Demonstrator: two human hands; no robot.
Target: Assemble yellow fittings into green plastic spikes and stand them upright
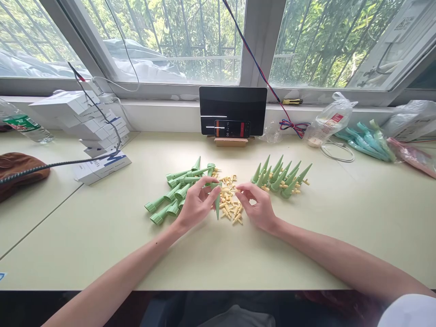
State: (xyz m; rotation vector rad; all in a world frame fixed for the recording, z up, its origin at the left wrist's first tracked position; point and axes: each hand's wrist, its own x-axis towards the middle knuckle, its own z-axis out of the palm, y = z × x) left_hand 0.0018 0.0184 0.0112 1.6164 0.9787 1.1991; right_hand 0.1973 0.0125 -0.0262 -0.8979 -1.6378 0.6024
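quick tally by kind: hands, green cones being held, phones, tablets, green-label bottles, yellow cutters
hands (left hand, right hand): 2
held green cone: 1
phone: 1
tablet: 1
green-label bottle: 1
yellow cutter: 1
total: 7

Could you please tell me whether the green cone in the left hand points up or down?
Tip down: the green cone narrows to a point below the left hand, wide end uppermost.
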